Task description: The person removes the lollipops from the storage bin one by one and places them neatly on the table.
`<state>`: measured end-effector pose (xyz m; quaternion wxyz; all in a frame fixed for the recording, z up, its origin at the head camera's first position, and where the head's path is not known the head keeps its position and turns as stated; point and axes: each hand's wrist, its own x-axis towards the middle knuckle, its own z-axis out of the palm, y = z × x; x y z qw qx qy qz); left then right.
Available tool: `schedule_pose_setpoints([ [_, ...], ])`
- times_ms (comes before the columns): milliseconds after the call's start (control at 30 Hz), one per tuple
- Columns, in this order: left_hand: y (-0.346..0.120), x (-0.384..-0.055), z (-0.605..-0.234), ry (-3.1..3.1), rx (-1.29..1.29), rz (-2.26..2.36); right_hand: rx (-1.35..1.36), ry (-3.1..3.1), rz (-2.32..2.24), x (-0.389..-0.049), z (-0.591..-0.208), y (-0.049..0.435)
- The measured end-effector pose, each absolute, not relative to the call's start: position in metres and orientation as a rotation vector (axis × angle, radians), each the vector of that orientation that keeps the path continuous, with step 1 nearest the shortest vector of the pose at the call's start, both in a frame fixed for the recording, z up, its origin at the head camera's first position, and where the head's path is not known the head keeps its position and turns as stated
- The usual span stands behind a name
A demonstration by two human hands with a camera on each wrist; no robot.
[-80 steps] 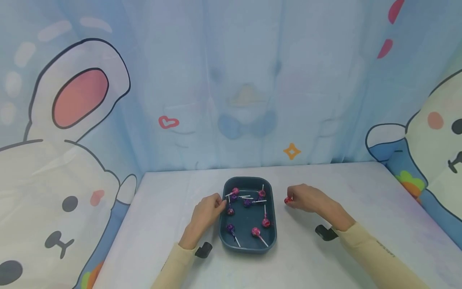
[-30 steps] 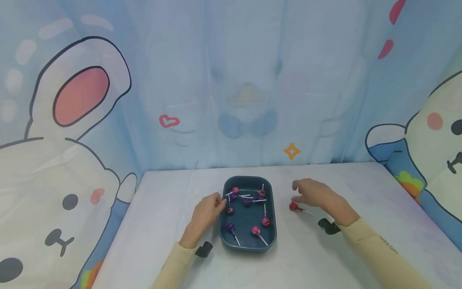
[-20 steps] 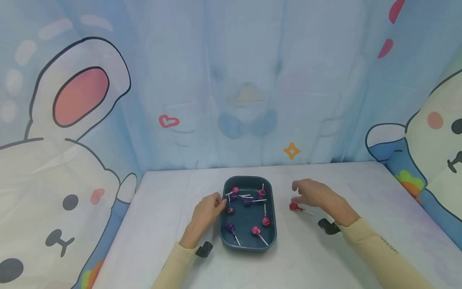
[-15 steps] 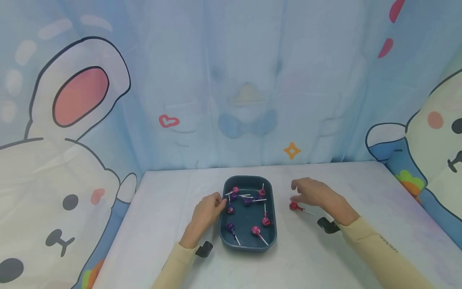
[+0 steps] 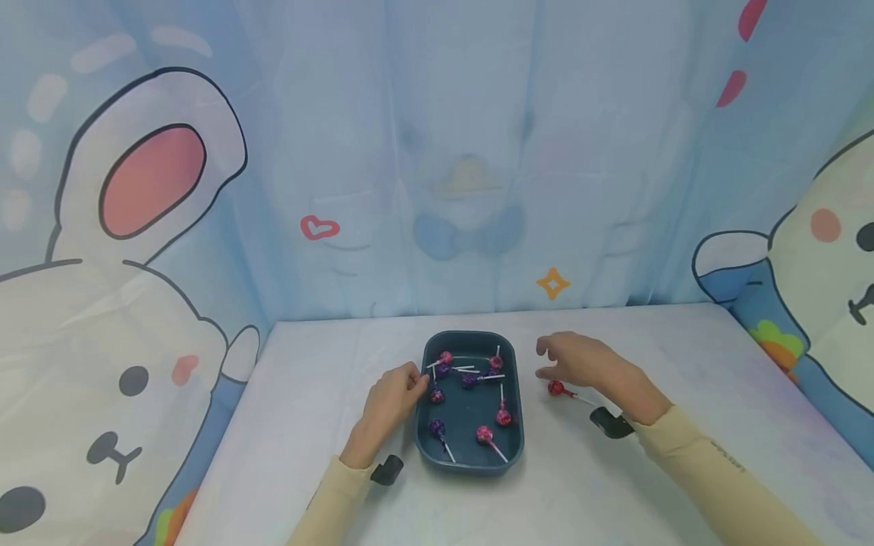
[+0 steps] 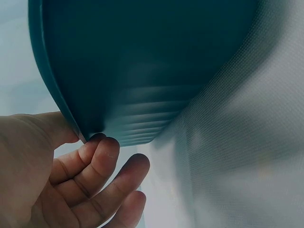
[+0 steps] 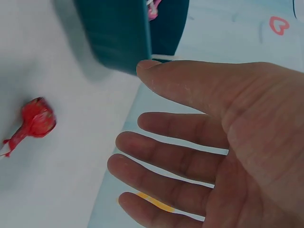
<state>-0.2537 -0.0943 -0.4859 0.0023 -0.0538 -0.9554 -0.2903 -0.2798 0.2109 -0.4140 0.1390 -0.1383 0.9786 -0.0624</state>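
My left hand point(image 5: 391, 396) pinches the left rim of a dark teal plastic bin point(image 5: 471, 472). In the left wrist view the thumb goes over the bin's rim point(image 6: 53, 95) and curled fingers point(image 6: 105, 154) touch its outer wall. Several pink and purple lollipops lie inside, among them a pink one point(image 5: 485, 434) and a purple one point(image 5: 437, 428). My right hand point(image 5: 580, 360) hovers to the right of the bin, fingers spread and holding nothing. Just below its thumb a red-wrapped lollipop point(image 5: 556, 387) lies on the table, its white stick pointing right.
The bin stands on a white-covered table point(image 5: 328, 356). A light blue curtain point(image 5: 471, 114) with cartoon rabbits hangs behind and at the sides. A dark wrist camera point(image 5: 611, 423) on the right arm partly hides the red lollipop's stick end.
The right hand, earlier around the red lollipop, has let it go onto the table, and has now moved slightly left toward the bin. The left hand and bin have stayed in place.
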Motion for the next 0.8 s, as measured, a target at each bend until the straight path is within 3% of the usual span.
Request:
schedule_pose_setpoints([
  [800, -0.095, -0.254, -0.487, -2.991, -0.164, -0.920, -0.717, 2.885, -0.093, -0.258, -0.400, 0.161],
])
